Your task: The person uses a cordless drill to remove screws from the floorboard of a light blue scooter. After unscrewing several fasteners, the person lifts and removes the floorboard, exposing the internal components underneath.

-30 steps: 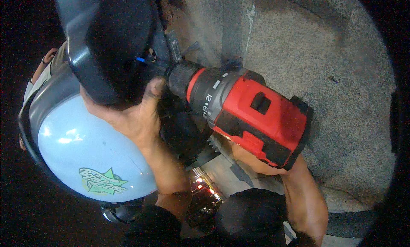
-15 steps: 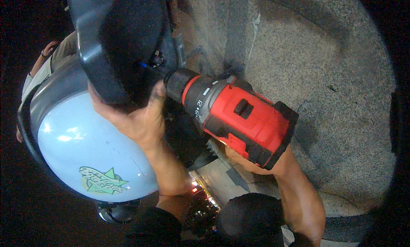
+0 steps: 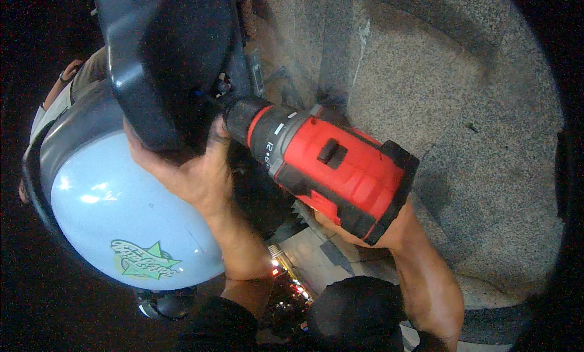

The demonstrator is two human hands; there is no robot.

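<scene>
red-and-black drill, pale blue panel, speckled grey floor

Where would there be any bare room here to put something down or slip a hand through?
Bare room lies on the speckled stone floor, right of the red drill. It is crowded on the left: the left hand grips the black panel beside the pale blue rounded body, and the right hand holds the drill.

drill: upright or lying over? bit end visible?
Lying over: the red drill, gripped by the right hand, points left toward the black panel that the left hand steadies. Bit end hidden.
</scene>
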